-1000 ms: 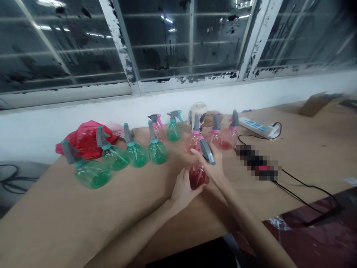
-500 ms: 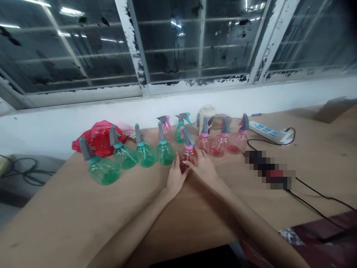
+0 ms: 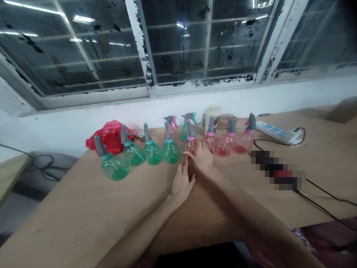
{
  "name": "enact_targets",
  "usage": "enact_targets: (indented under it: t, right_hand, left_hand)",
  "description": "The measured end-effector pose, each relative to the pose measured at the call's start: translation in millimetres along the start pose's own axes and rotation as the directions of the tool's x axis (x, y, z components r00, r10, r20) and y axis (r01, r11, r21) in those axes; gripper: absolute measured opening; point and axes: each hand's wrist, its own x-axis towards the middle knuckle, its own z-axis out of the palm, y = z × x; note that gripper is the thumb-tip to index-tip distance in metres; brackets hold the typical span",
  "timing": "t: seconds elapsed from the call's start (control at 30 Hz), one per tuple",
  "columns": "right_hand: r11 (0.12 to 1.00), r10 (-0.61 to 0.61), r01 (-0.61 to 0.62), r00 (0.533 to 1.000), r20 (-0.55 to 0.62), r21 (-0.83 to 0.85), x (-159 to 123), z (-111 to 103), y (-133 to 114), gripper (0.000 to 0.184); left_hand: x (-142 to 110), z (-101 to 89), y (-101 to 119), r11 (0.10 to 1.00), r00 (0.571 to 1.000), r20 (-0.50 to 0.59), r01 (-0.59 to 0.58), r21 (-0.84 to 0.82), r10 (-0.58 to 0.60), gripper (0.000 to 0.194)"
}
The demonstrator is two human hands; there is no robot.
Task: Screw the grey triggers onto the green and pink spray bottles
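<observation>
A pink spray bottle (image 3: 190,145) with a grey trigger head stands upright in the middle of the row. My right hand (image 3: 203,158) is on it, the thumb across its lower front and the fingers along its right side. Just below and apart from the bottle, my left hand (image 3: 182,182) is open, thumb spread, with a fingertip near the right thumb. To the left stand several green spray bottles, the nearest being a green spray bottle (image 3: 170,152). Right of my hands are more pink ones, among them a pink spray bottle (image 3: 225,143).
Behind the row are a red plastic bag (image 3: 110,136), a white tub (image 3: 212,113) and another green spray bottle (image 3: 184,132). A power strip (image 3: 275,131) with a black cable lies at right, with a pixelated object (image 3: 276,171) in front. The window wall bounds the table's back.
My left hand has let go of the pink spray bottle and drawn back toward me. The bottle stands slightly farther back, its head turned more upright. The view has shifted slightly left.
</observation>
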Motion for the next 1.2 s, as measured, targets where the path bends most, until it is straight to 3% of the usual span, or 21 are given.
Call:
enact_targets:
  t: [0.2, 0.33, 0.43, 0.63, 0.83, 1.0, 1.2]
  right_hand:
    - [0.999, 0.011, -0.005, 0.993, -0.119, 0.048, -4.5, -15.1, -0.6, 0.066]
    - [0.992, 0.102, -0.082, 0.965, -0.240, 0.092, -4.8, -34.6, 16.7, 0.050]
    - [0.989, 0.137, -0.112, 0.947, -0.291, 0.101, 6.3, -40.0, 30.6, 0.047]
    - [0.986, 0.157, -0.136, 0.954, -0.256, 0.098, 40.9, -27.6, 37.4, 0.059]
    - [0.976, 0.210, -0.197, 0.966, -0.150, 0.097, 54.4, -24.3, 41.7, 0.041]
    - [0.979, 0.178, -0.165, 0.978, -0.105, 0.123, 30.4, -40.1, 43.2, 0.035]
    - [0.958, 0.069, -0.064, 0.998, -0.006, 0.279, -34.3, -77.2, 34.2, 0.039]
  left_hand:
    - [-4.5, -5.3, -0.7, 0.998, 0.999, -0.018, -0.037, 0.047, 0.038, 0.051]
    - [-3.1, -9.3, 2.3, 0.996, 0.998, -0.017, -0.061, 0.061, 0.062, 0.050]
    - [-2.6, -10.5, 3.5, 0.997, 0.998, -0.009, -0.057, 0.057, 0.057, 0.050]
    - [-3.0, -7.5, 0.3, 0.999, 0.999, 0.000, -0.046, 0.027, 0.046, 0.051]
    - [-3.4, -3.5, -3.4, 0.999, 0.999, 0.006, -0.049, -0.010, 0.049, 0.050]
    - [-1.4, -6.0, -1.7, 0.997, 0.999, 0.016, -0.048, -0.054, 0.049, 0.046]
    - [-2.5, -11.5, 7.9, 0.985, 0.996, 0.036, -0.070, -0.157, 0.077, 0.039]
